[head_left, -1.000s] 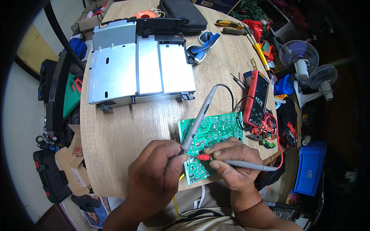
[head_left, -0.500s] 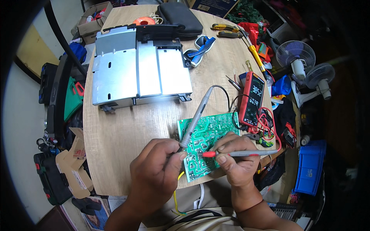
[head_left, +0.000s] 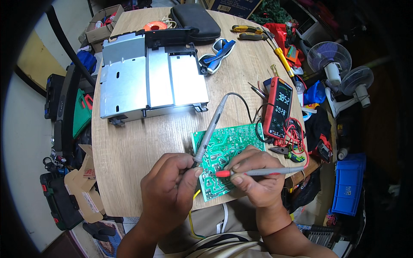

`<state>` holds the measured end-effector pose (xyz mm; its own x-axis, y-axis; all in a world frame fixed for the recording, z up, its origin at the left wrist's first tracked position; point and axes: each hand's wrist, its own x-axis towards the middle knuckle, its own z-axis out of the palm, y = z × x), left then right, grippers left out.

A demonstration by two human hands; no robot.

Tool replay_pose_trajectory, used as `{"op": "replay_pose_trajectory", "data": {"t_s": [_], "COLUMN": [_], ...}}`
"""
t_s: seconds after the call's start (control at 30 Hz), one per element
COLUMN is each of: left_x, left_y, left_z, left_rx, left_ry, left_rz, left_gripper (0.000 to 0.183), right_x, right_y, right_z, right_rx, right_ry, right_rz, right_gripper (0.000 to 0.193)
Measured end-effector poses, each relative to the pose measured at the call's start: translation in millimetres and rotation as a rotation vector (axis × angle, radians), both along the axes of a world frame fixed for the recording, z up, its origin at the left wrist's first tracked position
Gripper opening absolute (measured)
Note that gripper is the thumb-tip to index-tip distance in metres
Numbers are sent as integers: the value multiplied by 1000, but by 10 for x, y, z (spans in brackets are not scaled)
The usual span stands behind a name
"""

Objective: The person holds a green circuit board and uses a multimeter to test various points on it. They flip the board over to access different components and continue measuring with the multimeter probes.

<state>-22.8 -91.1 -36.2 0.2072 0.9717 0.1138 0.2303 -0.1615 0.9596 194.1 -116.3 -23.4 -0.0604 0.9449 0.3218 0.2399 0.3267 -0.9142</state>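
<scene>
A green circuit board (head_left: 234,136) lies at the table's near edge, its solder side up. My left hand (head_left: 168,187) is closed on a grey test probe (head_left: 212,124) at the board's left edge. This probe tilts up and away, and its black lead (head_left: 241,98) curves toward the meter. My fingers hide its tip. Over the board, my right hand (head_left: 260,180) pinches a red-and-grey test probe (head_left: 277,171), held nearly level. Its red end points left, close above the solder pads; contact cannot be made out. Right of the board stands a red multimeter (head_left: 278,107), its screen lit.
A large silver metal casing (head_left: 157,81) fills the far left of the table. Behind it sit a black zip case (head_left: 195,23) and an orange roll (head_left: 155,26). Blue-and-white glasses (head_left: 218,56), pliers (head_left: 282,150) and yellow-handled cutters (head_left: 247,29) lie about. Coiled red leads (head_left: 292,134) lie beside the meter.
The whole view has shifted slightly, so the scene sits farther left. My right hand's red probe end has moved a little left over the board. The lower reading on the meter differs.
</scene>
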Motion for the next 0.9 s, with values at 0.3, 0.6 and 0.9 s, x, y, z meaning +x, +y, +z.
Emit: {"op": "replay_pose_trajectory", "data": {"t_s": [0.3,0.6,0.9], "left_x": [10,39,32], "left_y": [4,1,7], "left_z": [-46,-74,-176], "left_rx": [41,59,233], "left_ry": [-35,-85,-228], "left_rz": [8,8,134], "left_gripper": [12,13,14], "right_x": [-49,-3,54], "right_y": [-73,-36,7], "right_z": [-26,-44,147], "right_rx": [-140,-120,-180], "right_ry": [247,250,488], "right_rz": [-173,-138,18], "right_gripper": [12,17,24]}}
